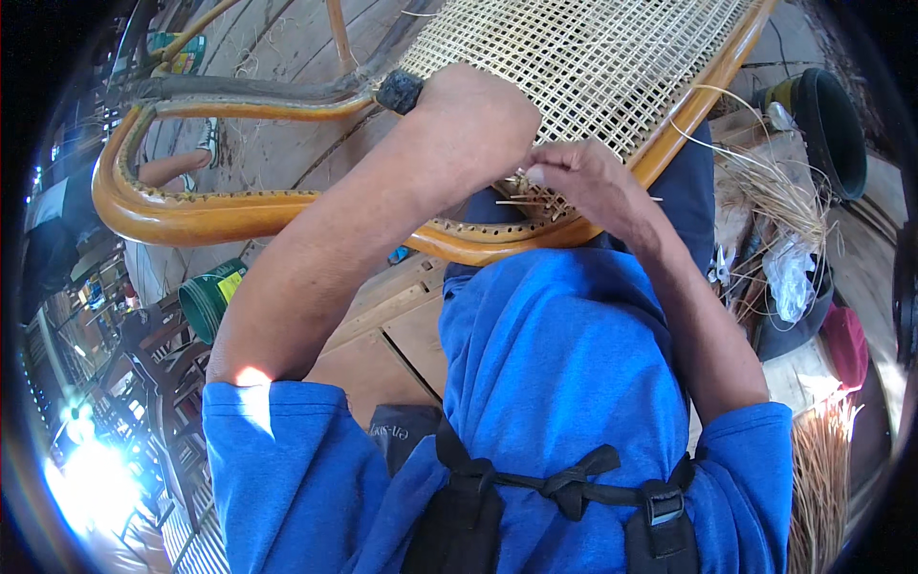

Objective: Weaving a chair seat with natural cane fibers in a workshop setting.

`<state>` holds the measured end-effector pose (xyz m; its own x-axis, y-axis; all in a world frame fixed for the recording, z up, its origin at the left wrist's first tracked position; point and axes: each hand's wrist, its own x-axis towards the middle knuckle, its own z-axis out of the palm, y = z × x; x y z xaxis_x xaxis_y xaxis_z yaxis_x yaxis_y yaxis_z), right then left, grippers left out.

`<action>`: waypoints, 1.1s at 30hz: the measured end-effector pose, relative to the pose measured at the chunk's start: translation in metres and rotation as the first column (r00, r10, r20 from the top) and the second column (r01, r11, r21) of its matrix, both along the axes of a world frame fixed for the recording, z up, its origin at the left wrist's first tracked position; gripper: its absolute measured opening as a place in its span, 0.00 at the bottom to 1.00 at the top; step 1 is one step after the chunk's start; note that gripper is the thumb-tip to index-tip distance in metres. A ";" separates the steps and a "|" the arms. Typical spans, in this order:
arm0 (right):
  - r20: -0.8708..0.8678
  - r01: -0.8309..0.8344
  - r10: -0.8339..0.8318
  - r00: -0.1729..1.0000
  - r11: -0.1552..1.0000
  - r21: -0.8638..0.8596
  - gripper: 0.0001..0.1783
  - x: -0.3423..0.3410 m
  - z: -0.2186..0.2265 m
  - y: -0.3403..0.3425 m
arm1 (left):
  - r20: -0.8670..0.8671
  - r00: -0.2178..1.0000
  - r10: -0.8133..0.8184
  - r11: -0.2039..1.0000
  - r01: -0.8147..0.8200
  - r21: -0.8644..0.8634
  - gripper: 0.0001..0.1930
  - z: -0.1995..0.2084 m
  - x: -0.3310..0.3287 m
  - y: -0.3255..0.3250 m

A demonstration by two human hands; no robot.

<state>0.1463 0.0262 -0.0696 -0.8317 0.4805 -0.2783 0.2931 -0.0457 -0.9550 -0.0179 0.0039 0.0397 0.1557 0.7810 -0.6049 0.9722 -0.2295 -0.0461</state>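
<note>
Work in hand: weaving pale cane strands [535, 196] into the open-mesh woven cane panel [583, 57] of a curved, glossy honey-brown wooden chair frame [191, 215], which lies across the person's lap.
Left hand: the left hand [478, 120] rests fisted on the panel's near edge, fingers curled together; what it pinches underneath is hidden, so I cannot tell whether it grips a strand.
Right hand: the right hand [588, 182] has its fingertips pinched together on the loose strand ends just beside the frame's rim, touching the left hand.
Where the work sits: at the panel's near corner, where short strand ends stick out over the drilled rim holes.
Doing it well: judging by the grip, keep the strand taut and flat, feed it straight through the hole without twisting, and let the left hand press the mesh down so the weave stays even.
Supplies: a bundle of loose straw-coloured cane fibres [775, 191] lies to the right, near a dark round plastic pot [832, 124] and a crumpled clear plastic bag [792, 273].
Surface: a worn wooden plank floor [277, 143], littered with fibre scraps; a green bucket [212, 298] stands on the left.
Room: bright sun glare at lower left; stacked furniture frames crowd that side.
</note>
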 end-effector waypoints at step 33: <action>0.616 -0.421 0.099 0.782 0.813 0.403 0.11 -0.009 0.002 -0.015 | 0.363 0.828 0.428 0.888 -0.459 0.000 0.08 -0.053 -0.009 -0.075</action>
<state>0.1376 0.0108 -0.0680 -0.7241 0.4677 -0.5068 0.6880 0.5402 -0.4846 -0.0268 -0.0708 -0.0136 -0.0345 0.8613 -0.5069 0.9250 0.2195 0.3101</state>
